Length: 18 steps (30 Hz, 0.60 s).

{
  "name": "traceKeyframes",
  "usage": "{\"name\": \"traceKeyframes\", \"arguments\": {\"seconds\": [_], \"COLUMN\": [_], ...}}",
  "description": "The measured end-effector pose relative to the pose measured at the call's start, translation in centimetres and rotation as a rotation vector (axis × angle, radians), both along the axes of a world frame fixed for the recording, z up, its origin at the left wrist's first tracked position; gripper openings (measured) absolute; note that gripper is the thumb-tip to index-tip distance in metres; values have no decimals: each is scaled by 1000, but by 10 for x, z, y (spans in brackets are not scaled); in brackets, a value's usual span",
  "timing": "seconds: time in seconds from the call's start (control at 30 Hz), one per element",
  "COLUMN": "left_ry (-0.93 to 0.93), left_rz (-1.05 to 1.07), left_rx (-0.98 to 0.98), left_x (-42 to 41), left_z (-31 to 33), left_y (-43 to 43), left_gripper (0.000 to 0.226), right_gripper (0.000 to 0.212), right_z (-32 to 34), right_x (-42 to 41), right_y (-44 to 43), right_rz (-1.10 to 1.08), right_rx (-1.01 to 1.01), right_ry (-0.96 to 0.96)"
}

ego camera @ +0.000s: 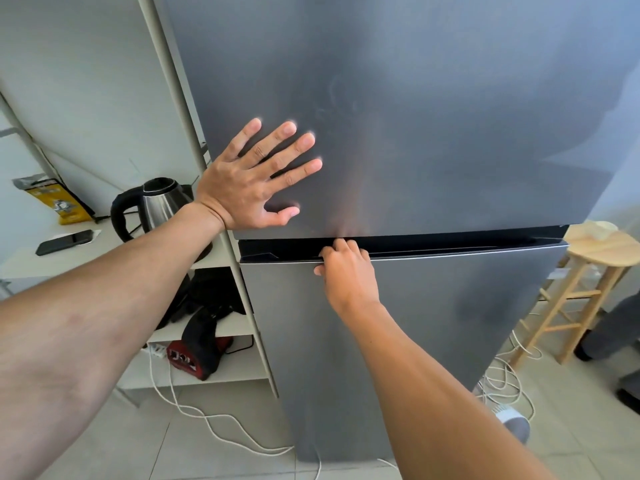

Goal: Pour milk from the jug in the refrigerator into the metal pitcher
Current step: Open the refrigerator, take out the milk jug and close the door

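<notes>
A tall grey refrigerator fills the view, both doors closed. My left hand (252, 174) lies flat with fingers spread on the upper door (433, 116), near its lower left corner. My right hand (346, 268) curls its fingers into the dark recessed handle slot along the top edge of the lower door (433, 323), thumb on the door's front. The milk jug and the metal pitcher are not in view.
Left of the fridge stands a white shelf unit (221, 258) carrying a steel kettle (156, 202), a phone (65, 241) and a yellow bag (59, 199); a red and black device (197, 348) sits lower down. A wooden stool (588, 271) stands at the right. White cables (214, 420) trail across the tiled floor.
</notes>
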<state>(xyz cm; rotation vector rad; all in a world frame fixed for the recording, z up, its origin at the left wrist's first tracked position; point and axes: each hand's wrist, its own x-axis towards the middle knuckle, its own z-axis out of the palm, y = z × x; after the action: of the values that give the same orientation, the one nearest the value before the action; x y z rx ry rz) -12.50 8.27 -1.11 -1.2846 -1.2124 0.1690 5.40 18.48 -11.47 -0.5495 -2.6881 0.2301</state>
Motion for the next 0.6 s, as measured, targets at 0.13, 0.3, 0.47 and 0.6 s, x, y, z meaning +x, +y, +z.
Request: {"name": "traceKeyframes", "arguments": {"seconds": [0.13,0.3,0.47,0.6], "left_ry": [-9,-63,-282,-489], "left_rz": [14,36,111,156], "left_rx": [-1,-33,-94,-90], "left_x": [4,9,22,43], "left_z": [1,3,-5,-17], "left_y": [-1,-2,-11,-20], "left_gripper": [72,72,72,71], "right_gripper": [14,10,10,18], "right_z": [-10,-13,-3,2], "right_x": [22,48,68,86], "right_y": [-8,-17,-30,-43], "right_rz": [34,19,49,6], "right_rx": [61,29,-16,-64], "right_ry": [69,142,114,84]}}
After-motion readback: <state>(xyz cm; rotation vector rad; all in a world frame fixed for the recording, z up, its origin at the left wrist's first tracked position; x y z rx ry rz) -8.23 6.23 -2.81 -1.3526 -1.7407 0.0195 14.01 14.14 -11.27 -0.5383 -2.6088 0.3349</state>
